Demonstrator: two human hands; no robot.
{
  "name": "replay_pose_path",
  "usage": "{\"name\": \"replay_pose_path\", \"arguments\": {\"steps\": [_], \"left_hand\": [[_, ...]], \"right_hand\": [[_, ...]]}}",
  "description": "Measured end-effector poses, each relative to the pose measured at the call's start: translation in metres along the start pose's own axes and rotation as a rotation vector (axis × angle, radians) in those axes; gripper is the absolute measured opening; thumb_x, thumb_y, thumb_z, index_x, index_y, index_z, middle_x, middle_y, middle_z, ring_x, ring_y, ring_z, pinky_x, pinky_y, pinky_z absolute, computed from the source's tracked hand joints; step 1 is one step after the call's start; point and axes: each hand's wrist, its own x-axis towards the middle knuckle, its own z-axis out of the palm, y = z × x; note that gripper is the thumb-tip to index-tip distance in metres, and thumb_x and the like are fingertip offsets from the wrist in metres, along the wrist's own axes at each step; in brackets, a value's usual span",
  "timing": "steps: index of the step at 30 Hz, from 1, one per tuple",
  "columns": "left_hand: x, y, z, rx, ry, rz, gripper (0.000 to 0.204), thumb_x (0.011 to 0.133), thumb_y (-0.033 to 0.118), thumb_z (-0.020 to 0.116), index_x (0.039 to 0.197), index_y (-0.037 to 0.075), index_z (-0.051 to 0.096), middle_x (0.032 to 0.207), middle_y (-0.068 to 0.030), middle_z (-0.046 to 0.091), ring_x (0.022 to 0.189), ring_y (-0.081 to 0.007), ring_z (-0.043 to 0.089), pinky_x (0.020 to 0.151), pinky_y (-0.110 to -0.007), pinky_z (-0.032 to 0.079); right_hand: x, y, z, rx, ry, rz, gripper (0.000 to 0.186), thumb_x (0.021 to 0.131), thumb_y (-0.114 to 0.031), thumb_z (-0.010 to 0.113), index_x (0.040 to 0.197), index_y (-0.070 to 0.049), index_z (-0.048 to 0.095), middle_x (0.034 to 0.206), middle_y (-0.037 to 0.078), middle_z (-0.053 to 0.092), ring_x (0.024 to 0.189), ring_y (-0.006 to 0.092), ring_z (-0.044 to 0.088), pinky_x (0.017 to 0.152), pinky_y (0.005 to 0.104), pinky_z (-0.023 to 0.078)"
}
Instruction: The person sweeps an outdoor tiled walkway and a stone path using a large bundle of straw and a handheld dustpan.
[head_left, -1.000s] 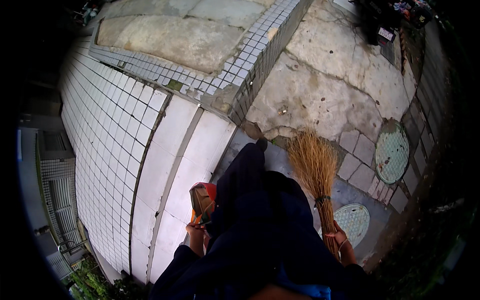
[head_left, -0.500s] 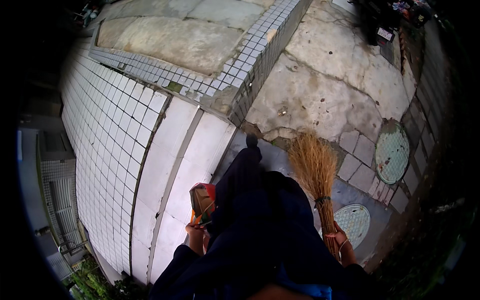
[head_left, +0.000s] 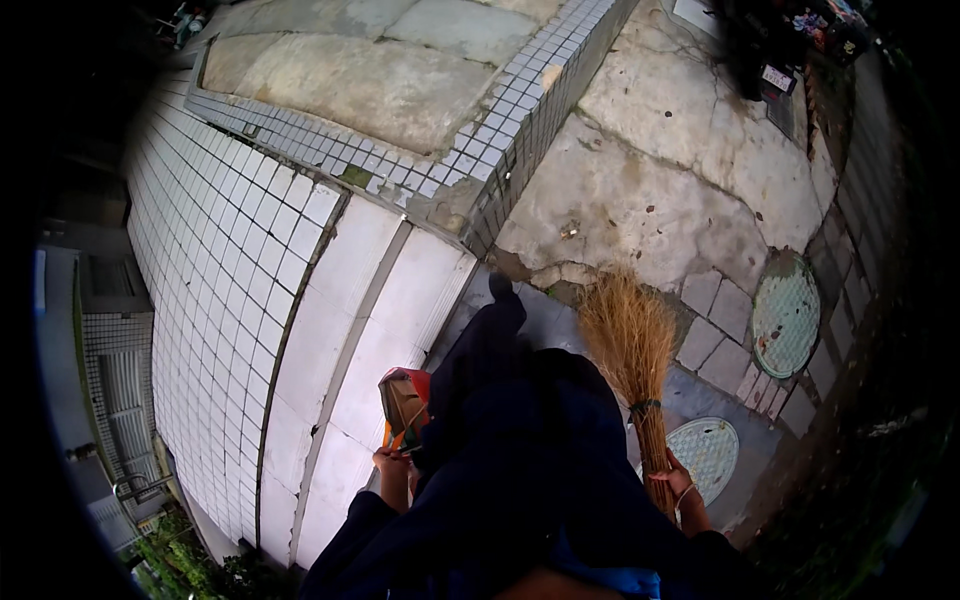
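At my left side hangs a small bag (head_left: 405, 402) with a red edge, a brownish front and orange straps. My left hand (head_left: 392, 466) is closed around those straps. A straw broom (head_left: 632, 345), bound with a dark tie partway down, points bristles-forward on my right. The fingers of my right hand (head_left: 677, 482) wrap round its stalks near the lower end, and a thin band circles that wrist. Between the two hands, my dark clothing hides part of the ground.
To my left rises a pale stepped edge (head_left: 345, 330) beside white tiling (head_left: 220, 260). A raised tiled border (head_left: 500, 120) stands ahead. Two round covers, one nearer (head_left: 708, 455) and one farther (head_left: 786, 318), lie on the right. A dark vehicle (head_left: 765, 60) is at the far right.
The surroundings have shifted slightly in view. Both hands keep their holds on the bag straps and the broom, with hardly any movement.
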Motion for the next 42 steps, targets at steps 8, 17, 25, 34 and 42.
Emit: {"name": "replay_pose_path", "arguments": {"steps": [8,17,25,34,42], "left_hand": [[0.002,0.003,-0.007,-0.071,0.04,-0.062,0.012,0.066,0.015,0.038,0.056,0.016,0.032,0.042,0.0021,0.027,0.035,-0.0122,0.028,0.037,-0.032,0.028],[-0.044,0.007,0.011,-0.022,-0.004,0.081,0.013,0.059,0.006,0.039,0.054,0.012,0.028,0.044,-0.0014,0.03,0.031,-0.0129,0.029,0.028,-0.021,0.026],[-0.023,0.017,0.012,-0.066,-0.017,0.02,0.013,0.06,0.009,0.039,0.051,0.013,0.03,0.042,0.0001,0.029,0.03,-0.0118,0.029,0.028,-0.021,0.023],[-0.022,0.023,0.006,0.013,-0.004,0.009,0.019,0.062,0.016,0.041,0.051,0.016,0.026,0.039,0.0011,0.028,0.033,-0.0129,0.026,0.039,-0.033,0.033],[-0.017,0.016,0.004,0.029,-0.027,0.026,0.017,0.065,0.017,0.039,0.053,0.016,0.028,0.04,0.0018,0.028,0.034,-0.013,0.027,0.038,-0.034,0.031]], "right_hand": [[-0.014,-0.011,0.027,-0.16,0.046,0.055,0.087,0.065,0.012,0.062,0.137,-0.007,0.017,0.116,0.013,0.052,0.095,0.0231,0.056,0.078,0.0312,0.047],[-0.016,-0.008,0.036,-0.211,0.068,0.034,0.089,0.064,0.009,0.065,0.137,-0.006,0.016,0.121,0.013,0.048,0.103,0.025,0.051,0.082,0.0322,0.044],[-0.002,0.019,0.013,-0.127,0.019,-0.029,0.084,0.067,0.011,0.059,0.137,-0.008,0.016,0.111,0.018,0.053,0.084,0.0271,0.06,0.072,0.0348,0.05],[-0.003,0.023,0.023,-0.109,-0.006,-0.037,0.074,0.075,0.01,0.053,0.137,-0.008,0.017,0.117,0.02,0.049,0.083,0.0297,0.061,0.07,0.0362,0.052],[0.004,0.014,0.016,-0.172,0.004,-0.045,0.077,0.073,0.014,0.052,0.137,-0.008,0.016,0.118,0.019,0.048,0.089,0.0288,0.059,0.071,0.0357,0.052]]}}
